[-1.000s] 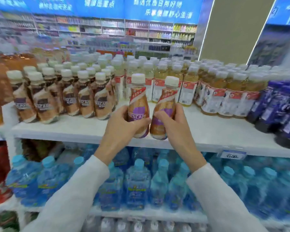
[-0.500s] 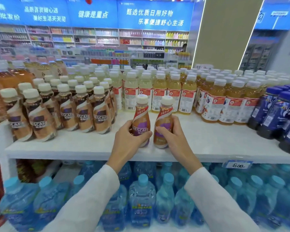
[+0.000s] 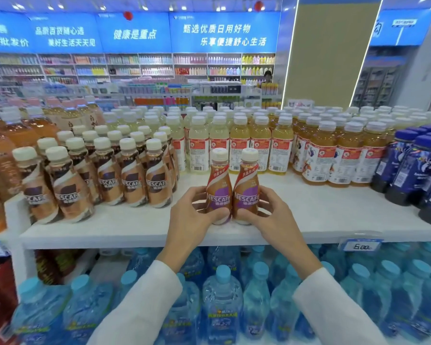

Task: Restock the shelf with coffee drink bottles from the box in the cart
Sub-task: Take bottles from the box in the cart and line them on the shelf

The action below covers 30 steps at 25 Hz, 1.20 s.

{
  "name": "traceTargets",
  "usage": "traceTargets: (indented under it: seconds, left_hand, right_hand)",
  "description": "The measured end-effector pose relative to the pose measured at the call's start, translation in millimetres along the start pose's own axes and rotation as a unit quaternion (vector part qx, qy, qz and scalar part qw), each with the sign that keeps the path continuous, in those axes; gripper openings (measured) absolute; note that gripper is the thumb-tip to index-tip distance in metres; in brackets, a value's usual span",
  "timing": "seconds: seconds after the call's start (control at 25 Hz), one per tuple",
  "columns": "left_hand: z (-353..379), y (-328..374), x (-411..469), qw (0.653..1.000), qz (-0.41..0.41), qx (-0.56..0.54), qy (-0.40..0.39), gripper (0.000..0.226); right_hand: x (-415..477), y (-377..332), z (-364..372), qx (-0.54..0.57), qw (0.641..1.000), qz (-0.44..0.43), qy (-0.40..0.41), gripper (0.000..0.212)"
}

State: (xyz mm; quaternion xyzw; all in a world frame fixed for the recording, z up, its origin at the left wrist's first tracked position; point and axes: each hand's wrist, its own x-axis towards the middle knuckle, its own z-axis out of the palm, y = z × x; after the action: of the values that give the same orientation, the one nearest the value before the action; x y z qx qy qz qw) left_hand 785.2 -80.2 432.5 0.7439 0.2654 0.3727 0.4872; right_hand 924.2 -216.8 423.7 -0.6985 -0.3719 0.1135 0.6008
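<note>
I see the left coffee bottle [image 3: 219,188] and right coffee bottle [image 3: 246,189], white-capped, purple-labelled, upright and touching, on the white shelf [image 3: 334,215] near its front.

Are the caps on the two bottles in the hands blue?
No: the left bottle, gripped by the left hand, and the right bottle, gripped by the right hand, both have white caps.

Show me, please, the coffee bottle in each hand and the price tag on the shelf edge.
Left coffee bottle [image 3: 219,194]: head view, on its purple label.
Right coffee bottle [image 3: 246,195]: head view, on its purple label.
Price tag [image 3: 361,246]: head view, on its printed face.
</note>
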Motion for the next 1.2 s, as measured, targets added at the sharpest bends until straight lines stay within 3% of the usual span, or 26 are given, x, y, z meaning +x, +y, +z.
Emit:
traceTargets:
  seconds: [0.12,0.28,0.48,0.68,0.92,1.2]
  left_hand:
    - [6,0,-8,1.0,0.0,0.006,0.015,0.065]
    - [14,-3,-5,0.998,-0.014,0.031,0.058,0.061]
    - [17,-3,53,0.998,-0.015,0.039,0.048,0.049]
    - [31,-17,112,0.997,-0.031,0.023,0.073,0.055]
    - [39,-35,131,0.994,-0.034,-0.03,0.096,0.06]
    - [44,-42,139,0.994,-0.035,-0.01,0.102,0.062]
  right_hand:
    - [-11,-1,6,-0.019,0.999,-0.001,0.026,0.085]
    - [-9,-4,17,-0.007,0.996,-0.007,0.092,0.051]
    - [57,-2,29,-0.005,0.999,0.008,0.054,0.054]
    - [116,9,41,0.007,0.998,0.024,0.054,0.06]
    - [140,22,50,-0.008,0.997,0.008,0.071,0.063]
    - [144,26,52,-0.002,0.997,0.005,0.07,0.062]
